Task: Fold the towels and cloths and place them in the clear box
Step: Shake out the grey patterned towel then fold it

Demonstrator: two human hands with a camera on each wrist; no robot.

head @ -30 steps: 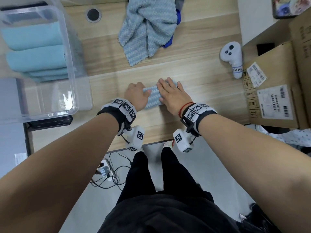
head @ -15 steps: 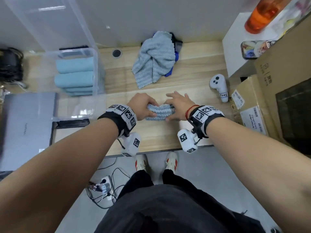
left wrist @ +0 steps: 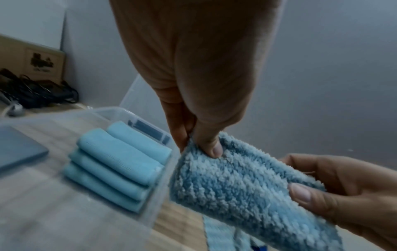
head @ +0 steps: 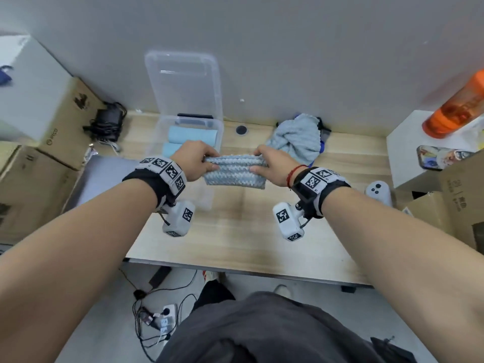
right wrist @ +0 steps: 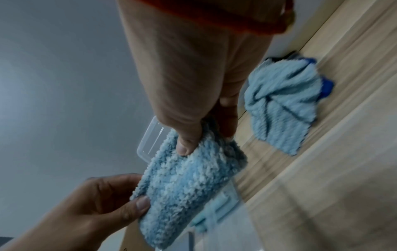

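Both hands, left (head: 195, 161) and right (head: 271, 165), grip a folded towel (head: 234, 170) above the tabletop (head: 235, 231). Folded cloths (head: 192, 134) already sit in the box (head: 209, 203); one crumpled towel (head: 298, 138) apparently remains.

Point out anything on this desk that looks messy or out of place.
One thing: the crumpled pale blue towel heaped at the back of the desk, unfolded, with something dark blue under it. The rolled cloths in the clear box lie neatly.

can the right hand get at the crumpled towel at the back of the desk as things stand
Probably not right now: the right hand grips one end of the folded towel, the left hand the other. The desk between it and the crumpled towel looks bare, so once free, likely yes.
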